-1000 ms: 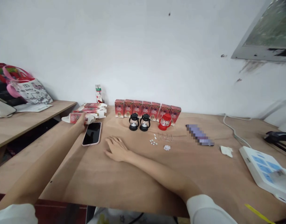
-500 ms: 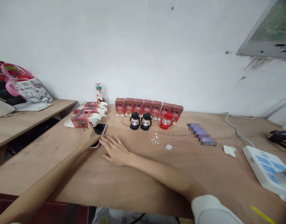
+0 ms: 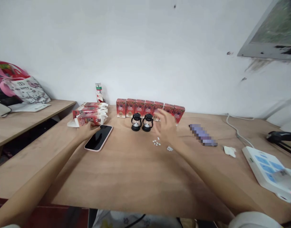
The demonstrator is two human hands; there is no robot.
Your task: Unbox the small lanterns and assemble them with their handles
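My left hand (image 3: 85, 131) is closed on the lower edge of the nearest open red box (image 3: 90, 119); its fingertips are partly hidden there. Close beside its thumb lies a phone (image 3: 99, 138) with a pink edge and a dark screen. My right hand (image 3: 168, 126) is smeared by motion in front of the right end of a row of red boxes (image 3: 149, 107). It covers the spot of the red lantern, so I cannot tell whether it holds it. Left of it, two small black lanterns (image 3: 136, 122) stand upright. Small white discs (image 3: 156, 143) lie below.
More open red boxes (image 3: 94, 104) lie at the left, with a small bottle (image 3: 99, 92) behind them. On the right are a blurred-out purple object (image 3: 202, 134), a crumpled white tissue (image 3: 229, 151), a cable (image 3: 236, 128) and a white device (image 3: 261, 167).
My right hand has left the phone and swung right to the red lantern's place. The nearest open box has shifted right with my left hand. The phone is now mostly uncovered.
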